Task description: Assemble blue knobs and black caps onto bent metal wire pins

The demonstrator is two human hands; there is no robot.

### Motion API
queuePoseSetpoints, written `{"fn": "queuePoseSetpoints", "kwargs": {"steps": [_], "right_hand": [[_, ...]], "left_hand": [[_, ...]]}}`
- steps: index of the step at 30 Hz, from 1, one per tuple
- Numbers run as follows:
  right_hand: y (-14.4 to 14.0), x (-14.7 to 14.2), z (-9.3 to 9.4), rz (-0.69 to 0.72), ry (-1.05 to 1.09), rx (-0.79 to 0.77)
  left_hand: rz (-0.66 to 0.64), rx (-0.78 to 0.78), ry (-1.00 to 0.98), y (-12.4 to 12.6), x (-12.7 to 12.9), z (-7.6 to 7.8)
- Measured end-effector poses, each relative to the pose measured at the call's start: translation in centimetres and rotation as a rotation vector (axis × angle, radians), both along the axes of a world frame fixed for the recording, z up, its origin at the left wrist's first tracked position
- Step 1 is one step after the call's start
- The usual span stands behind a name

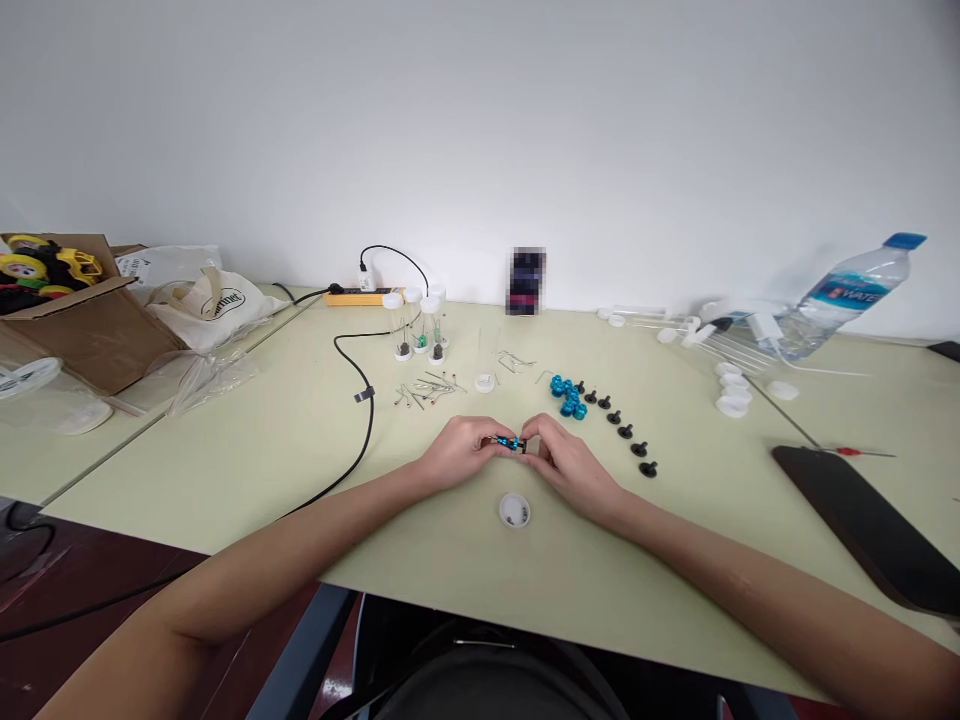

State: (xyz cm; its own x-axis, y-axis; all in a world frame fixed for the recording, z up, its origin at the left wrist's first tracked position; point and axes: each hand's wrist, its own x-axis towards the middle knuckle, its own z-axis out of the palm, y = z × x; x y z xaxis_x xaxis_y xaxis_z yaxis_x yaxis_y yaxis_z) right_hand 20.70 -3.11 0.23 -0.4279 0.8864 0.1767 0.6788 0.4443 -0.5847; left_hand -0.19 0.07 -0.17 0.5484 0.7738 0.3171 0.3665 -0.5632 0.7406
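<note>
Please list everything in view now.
Held part: one, blue and black, centre
Knobs: several, blue, right
Stemmed discs: seven, black, right
Dish: one, white, front centre
Pins: many, silvery, centre
Standing tubes: several, clear, rear left
Lying tubes: several, clear, rear right
Caps: several, white, right
Bottle: one, clear, rear right
Phone: one, dark, rear centre
Power strip: one, orange, rear left
Cables: several, black, left
Carton: one, brown, far left
Toys: several, mostly yellow, in carton
Bags: several, mostly white, left
Slab: one, black, right
Thin tool: one, red, right
Tub: one, clear, left
Table: one, pale green, beneath
Wall: one, white, behind
Left hand: one, bare, holding part
Right hand: one, bare, holding part
</note>
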Motion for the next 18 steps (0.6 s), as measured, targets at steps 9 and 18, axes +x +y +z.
{"fn": "queuePoseSetpoints", "kwargs": {"steps": [9,18], "right_hand": [[0.04,-0.03,0.09,-0.009,-0.021,0.006],[0.17,-0.16,0.3,-0.006,-0.016,0.007]], "left_hand": [[-0.003,0.002,0.0,-0.15,0.09,-0.08],[0.003,0.001,0.006,-0.17,0.01,0.09]]}}
